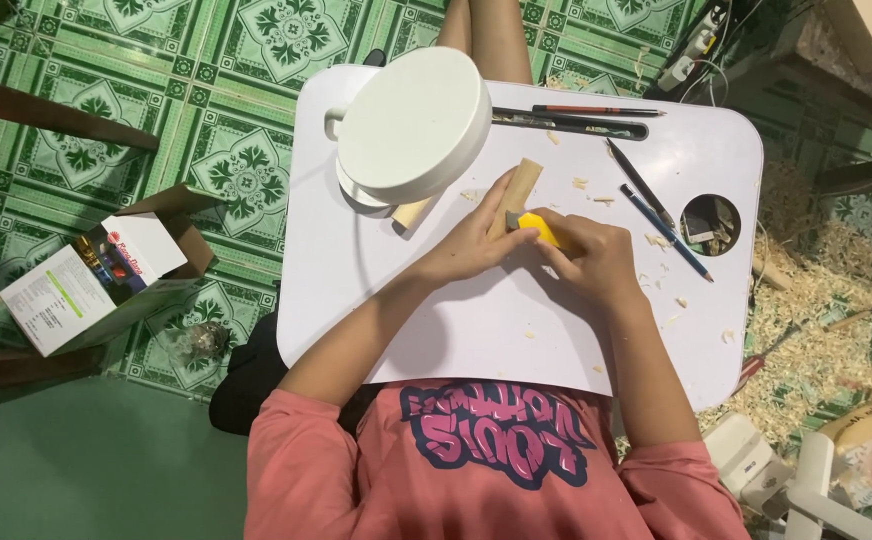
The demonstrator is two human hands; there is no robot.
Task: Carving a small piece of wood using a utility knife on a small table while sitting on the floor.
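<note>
Carving step, frame centre: left hand [471, 240] fingers clamp wood block [516, 192]; right hand [591, 255] fingers grip yellow knife [539, 228]. Next cut likely needs steady block.

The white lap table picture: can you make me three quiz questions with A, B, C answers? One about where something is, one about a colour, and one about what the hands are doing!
1. Where is the round white lamp?
A. Table's far left part
B. On the floor
C. In the cardboard box

2. What colour is the knife handle?
A. Blue
B. Yellow
C. Black

3. What is the left hand doing?
A. Resting flat
B. Holding a pencil
C. Gripping the wooden block

Answers: 1 A, it stands on the white lap table; 2 B, yellow shows in the right hand; 3 C, fingers wrap the block.
</note>
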